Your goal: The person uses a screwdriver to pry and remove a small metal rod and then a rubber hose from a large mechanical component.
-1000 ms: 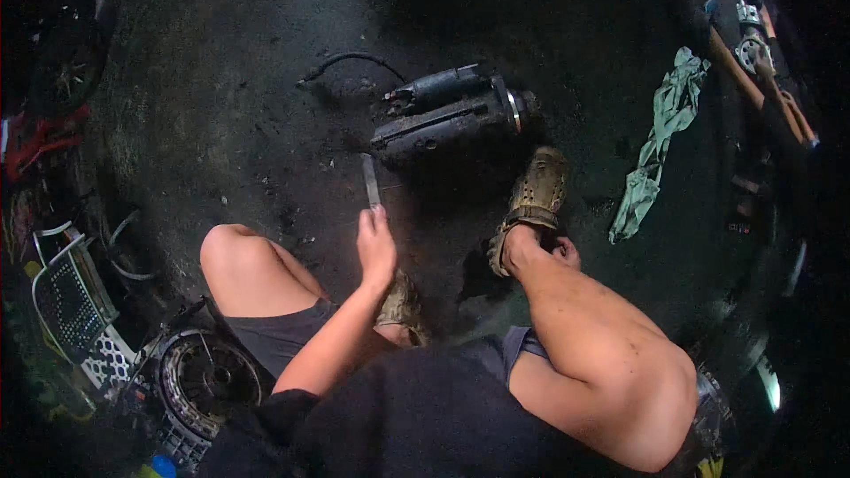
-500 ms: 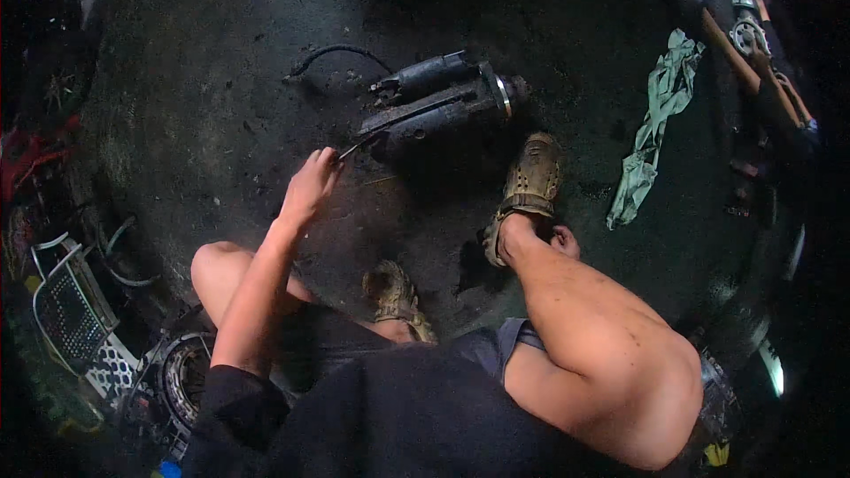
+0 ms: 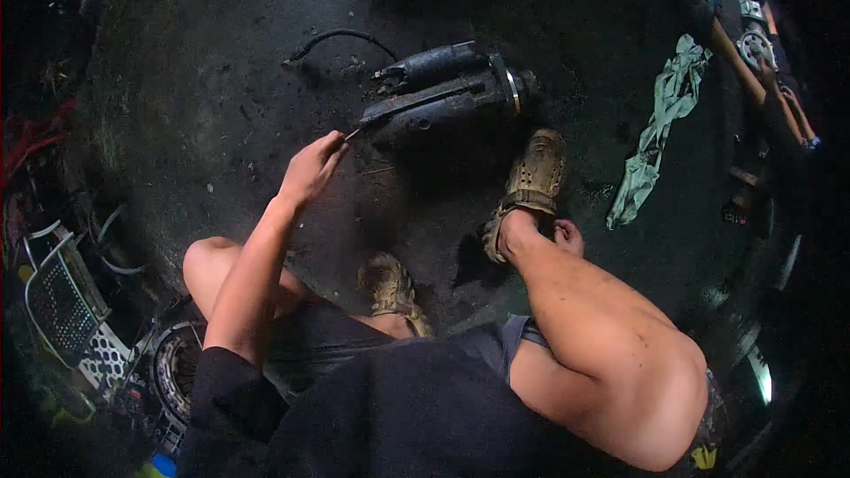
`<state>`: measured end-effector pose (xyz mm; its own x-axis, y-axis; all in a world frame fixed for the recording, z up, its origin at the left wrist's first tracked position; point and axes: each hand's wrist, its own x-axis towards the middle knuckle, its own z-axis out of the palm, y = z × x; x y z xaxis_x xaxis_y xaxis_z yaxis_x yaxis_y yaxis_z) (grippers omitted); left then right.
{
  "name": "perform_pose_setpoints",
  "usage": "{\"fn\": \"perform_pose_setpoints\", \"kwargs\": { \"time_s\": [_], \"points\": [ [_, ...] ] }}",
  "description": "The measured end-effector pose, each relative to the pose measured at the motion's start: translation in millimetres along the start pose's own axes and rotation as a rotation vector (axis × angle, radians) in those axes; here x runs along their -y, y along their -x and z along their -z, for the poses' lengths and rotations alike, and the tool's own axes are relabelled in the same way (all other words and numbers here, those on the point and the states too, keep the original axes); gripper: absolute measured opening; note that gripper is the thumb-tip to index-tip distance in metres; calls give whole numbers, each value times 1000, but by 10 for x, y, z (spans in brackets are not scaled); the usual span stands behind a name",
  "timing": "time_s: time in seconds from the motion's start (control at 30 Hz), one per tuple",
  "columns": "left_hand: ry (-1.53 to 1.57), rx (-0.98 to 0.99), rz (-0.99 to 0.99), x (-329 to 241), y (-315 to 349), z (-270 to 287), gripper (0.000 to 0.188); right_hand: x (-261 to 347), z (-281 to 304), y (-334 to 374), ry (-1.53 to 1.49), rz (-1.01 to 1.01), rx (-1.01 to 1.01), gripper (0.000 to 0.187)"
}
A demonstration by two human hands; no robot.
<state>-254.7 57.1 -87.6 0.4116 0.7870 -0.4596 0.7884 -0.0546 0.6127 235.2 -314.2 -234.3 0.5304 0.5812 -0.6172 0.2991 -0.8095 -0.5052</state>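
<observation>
At twelve o'clock the motor (image 3: 434,112) is laid on the dark floor (image 3: 221,115), with a cable (image 3: 341,34) at its ten o'clock. A thin metal tool (image 3: 354,134) is pinched in the left hand (image 3: 314,166), its tip at the motor's eight-o'clock end. Well apart, at four o'clock, the right hand (image 3: 568,237) is half hidden; its grip cannot be told. Little seems done: the casing looks whole, and grime is left on it.
</observation>
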Motion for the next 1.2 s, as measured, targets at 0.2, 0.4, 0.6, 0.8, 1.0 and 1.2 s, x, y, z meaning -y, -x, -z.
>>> {"fn": "perform_pose_setpoints", "kwargs": {
  "time_s": [0.2, 0.4, 0.6, 0.8, 1.0, 1.2],
  "points": [
    [-43, 127, -28, -9, -68, 107, 23, 20, -58, -14, 21, 0, 11, 26],
    [-78, 125, -82, -52, -130, 180, 21, 36, -42, -17, 33, 2, 14, 26],
    [-101, 138, -75, -31, -104, 191, 21, 37, -52, -39, 53, 6, 21, 27],
    [-87, 38, -194, -56, -26, 47, 21, 14, 22, -53, 61, 6, 15, 27],
    [-239, 57, -254, 219, 68, -59, 30, -8, 20, -54, 61, 8, 17, 27],
    [-269, -36, -293, 261, 122, -94, 32, -23, 36, -31, 59, 12, 13, 28]
  ]
}}
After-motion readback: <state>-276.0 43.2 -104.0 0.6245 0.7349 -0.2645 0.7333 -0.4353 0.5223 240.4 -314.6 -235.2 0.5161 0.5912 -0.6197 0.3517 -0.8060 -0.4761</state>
